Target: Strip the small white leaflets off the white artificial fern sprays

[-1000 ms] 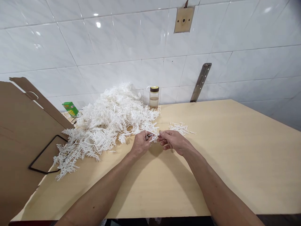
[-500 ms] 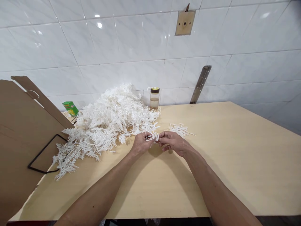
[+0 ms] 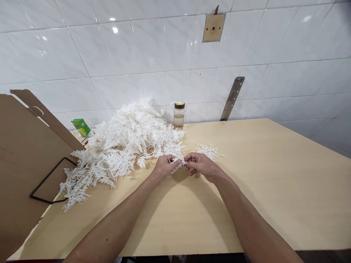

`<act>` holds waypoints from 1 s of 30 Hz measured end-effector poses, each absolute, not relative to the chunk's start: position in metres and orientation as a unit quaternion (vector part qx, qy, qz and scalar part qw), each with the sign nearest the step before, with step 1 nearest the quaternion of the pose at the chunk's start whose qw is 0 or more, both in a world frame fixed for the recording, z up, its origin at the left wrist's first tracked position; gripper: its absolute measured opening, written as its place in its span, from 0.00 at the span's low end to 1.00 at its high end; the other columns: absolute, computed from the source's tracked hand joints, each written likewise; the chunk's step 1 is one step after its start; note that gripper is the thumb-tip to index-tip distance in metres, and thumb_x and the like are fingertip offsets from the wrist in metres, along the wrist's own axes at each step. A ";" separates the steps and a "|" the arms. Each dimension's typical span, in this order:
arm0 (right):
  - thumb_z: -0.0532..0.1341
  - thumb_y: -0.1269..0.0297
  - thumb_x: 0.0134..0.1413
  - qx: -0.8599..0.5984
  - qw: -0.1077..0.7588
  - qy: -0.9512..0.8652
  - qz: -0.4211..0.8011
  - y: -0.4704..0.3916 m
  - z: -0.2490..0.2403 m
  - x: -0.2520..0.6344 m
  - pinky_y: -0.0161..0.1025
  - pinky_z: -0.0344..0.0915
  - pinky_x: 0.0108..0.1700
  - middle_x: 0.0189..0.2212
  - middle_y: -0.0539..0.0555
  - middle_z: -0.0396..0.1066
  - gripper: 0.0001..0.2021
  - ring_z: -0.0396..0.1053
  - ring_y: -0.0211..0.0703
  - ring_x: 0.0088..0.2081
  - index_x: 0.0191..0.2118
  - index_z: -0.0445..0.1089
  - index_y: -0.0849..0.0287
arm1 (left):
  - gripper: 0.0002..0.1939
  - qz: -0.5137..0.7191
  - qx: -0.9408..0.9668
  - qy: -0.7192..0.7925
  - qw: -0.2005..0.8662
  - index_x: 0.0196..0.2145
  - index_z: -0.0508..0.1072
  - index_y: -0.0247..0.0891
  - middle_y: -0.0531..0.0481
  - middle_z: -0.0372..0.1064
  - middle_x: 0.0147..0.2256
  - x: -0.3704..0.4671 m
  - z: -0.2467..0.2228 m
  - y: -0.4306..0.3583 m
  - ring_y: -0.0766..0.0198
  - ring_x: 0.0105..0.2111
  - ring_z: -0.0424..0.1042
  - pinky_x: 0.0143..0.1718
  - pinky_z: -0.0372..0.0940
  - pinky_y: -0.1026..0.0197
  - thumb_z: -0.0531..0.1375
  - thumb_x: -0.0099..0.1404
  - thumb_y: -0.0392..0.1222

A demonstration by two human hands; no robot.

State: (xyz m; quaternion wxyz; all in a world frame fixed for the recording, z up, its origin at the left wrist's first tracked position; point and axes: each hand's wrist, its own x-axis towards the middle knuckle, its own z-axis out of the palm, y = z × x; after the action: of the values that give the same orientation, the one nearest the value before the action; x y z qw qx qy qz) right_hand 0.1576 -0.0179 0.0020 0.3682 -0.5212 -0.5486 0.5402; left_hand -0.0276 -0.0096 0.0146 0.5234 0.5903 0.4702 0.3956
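Since the earlier frames, the right hand (image 3: 201,166) has drawn slightly closer to the left hand (image 3: 163,168), and the white sprig (image 3: 180,164) between them has changed position.

The large white heap (image 3: 131,131) of feathery, plastic-looking sprigs is the landmark. Just in front of its right end, the left grip is closed around the white sprig; the right grip pinches its other side. The strands are tiny here, so exactly where each fingertip touches is hard to tell.

Right of the heap, a small loose pile (image 3: 210,151) of white pieces lies on the pale wooden surface (image 3: 274,175), beyond the right hand. Behind the heap's right end stands a clear bottle (image 3: 179,117) with a dark lid, partly filled. At its left end are a green box (image 3: 80,127), a tall cardboard panel (image 3: 27,157) and a black wire frame (image 3: 47,177). The heap blocks the view of the surface beneath it.
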 end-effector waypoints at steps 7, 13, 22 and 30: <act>0.66 0.56 0.50 -0.513 0.376 -0.542 0.548 -0.021 0.015 0.165 0.32 0.67 0.27 0.33 0.56 0.75 0.12 0.73 0.39 0.30 0.36 0.72 0.59 | 0.17 0.412 0.612 0.470 0.484 0.24 0.70 0.34 0.56 0.60 0.19 -0.028 0.016 -0.011 0.72 0.20 0.55 0.23 0.51 0.67 0.65 0.51 0.52; 0.64 0.47 0.51 -0.526 0.355 -0.534 0.559 -0.019 0.010 0.162 0.31 0.64 0.24 0.29 0.55 0.73 0.18 0.71 0.37 0.25 0.33 0.71 0.60 | 0.15 0.416 0.627 0.473 0.458 0.26 0.73 0.33 0.54 0.64 0.21 -0.028 0.009 -0.008 0.71 0.21 0.59 0.24 0.54 0.66 0.63 0.53 0.50; 0.65 0.53 0.50 -0.569 0.367 -0.549 0.490 -0.017 0.001 0.148 0.31 0.65 0.23 0.25 0.50 0.72 0.13 0.69 0.35 0.21 0.33 0.71 0.60 | 0.13 0.412 0.662 0.480 0.401 0.28 0.76 0.34 0.52 0.68 0.22 -0.028 -0.005 -0.002 0.69 0.23 0.63 0.25 0.57 0.66 0.64 0.53 0.48; 0.57 0.62 0.53 -0.585 0.377 -0.648 0.311 -0.020 -0.001 0.143 0.34 0.65 0.30 0.24 0.49 0.73 0.08 0.70 0.38 0.24 0.32 0.73 0.58 | 0.17 0.395 0.658 0.489 0.415 0.28 0.76 0.33 0.51 0.70 0.23 -0.029 -0.002 -0.001 0.67 0.24 0.64 0.26 0.57 0.66 0.64 0.52 0.53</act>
State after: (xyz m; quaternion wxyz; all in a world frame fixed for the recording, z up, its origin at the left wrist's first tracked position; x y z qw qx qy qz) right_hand 0.1432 -0.0198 -0.0006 0.3773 -0.5845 -0.6475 0.3109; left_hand -0.0285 -0.0015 -0.0017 0.4153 0.6576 0.4892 0.3947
